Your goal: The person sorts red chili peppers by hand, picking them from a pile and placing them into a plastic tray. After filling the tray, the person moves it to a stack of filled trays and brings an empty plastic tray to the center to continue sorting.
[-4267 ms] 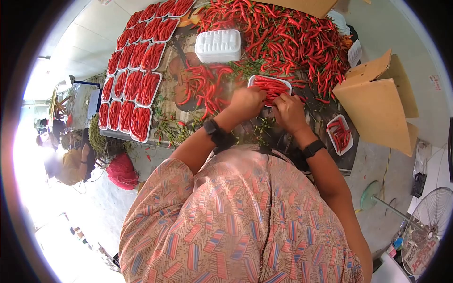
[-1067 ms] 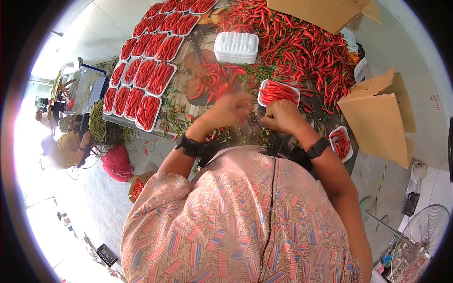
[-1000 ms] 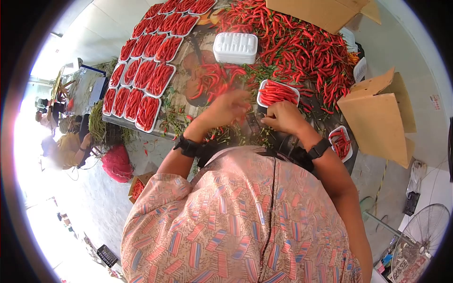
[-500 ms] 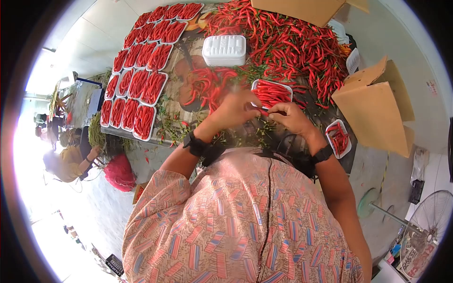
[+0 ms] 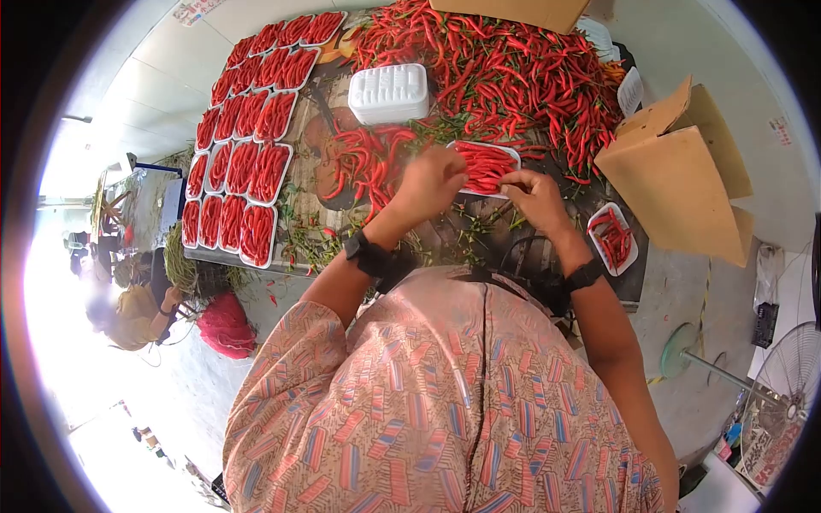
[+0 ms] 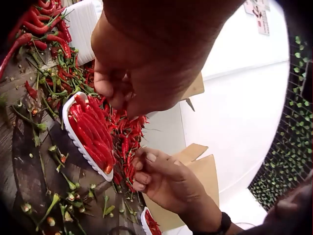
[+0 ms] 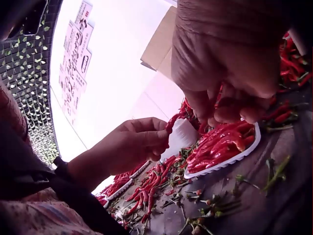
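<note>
With the white tray of red chillies taken as the clock's centre in the head view, the left hand is at eight to nine o'clock, its grip pinching a red chilli between thumb and fingers. The right hand is at four o'clock, fingers bent near the tray's edge; whether its grip pinches anything cannot be told. The tray lies on the dark tabletop, loose green stems at six to seven. A small chilli pile and, farther out, filled trays lie at nine, stacked white trays at ten, a large chilli heap around one, a cardboard box at three, a partly filled tray at four.
</note>
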